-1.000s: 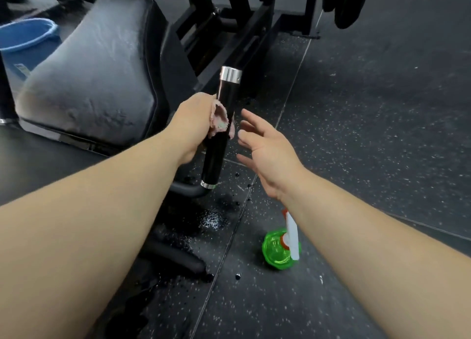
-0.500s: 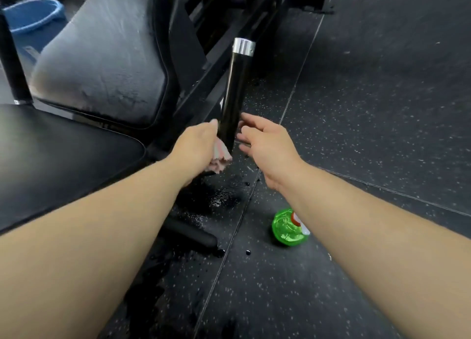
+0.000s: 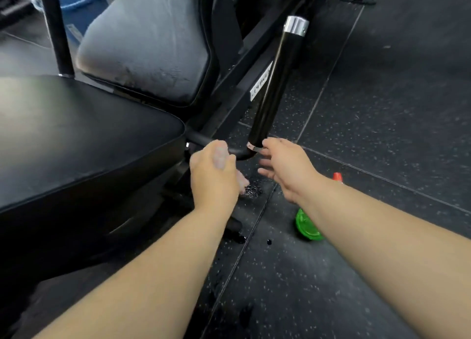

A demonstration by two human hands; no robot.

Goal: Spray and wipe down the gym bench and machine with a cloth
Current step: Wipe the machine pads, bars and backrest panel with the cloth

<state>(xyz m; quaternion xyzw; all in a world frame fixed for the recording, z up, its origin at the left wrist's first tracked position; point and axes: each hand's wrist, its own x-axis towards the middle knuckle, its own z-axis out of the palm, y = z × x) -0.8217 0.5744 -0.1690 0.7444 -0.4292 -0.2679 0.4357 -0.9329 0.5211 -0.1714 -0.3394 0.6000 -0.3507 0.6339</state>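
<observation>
Bench (image 3: 76, 140) fills the left of my view. Just right of its seat, my left hand (image 3: 214, 175) curls round the bunched cloth (image 3: 242, 181) against the bent bar (image 3: 239, 155) under the handle (image 3: 277, 78), I judge to rub that curve. My right hand (image 3: 288, 168) is spread and holds nothing by the handle's foot, probably to steady it. The bottle (image 3: 307, 226) sits on the floor, parked within reach.

Left hand (image 3: 214, 171) curled; right hand (image 3: 286, 166) loose-fingered
</observation>
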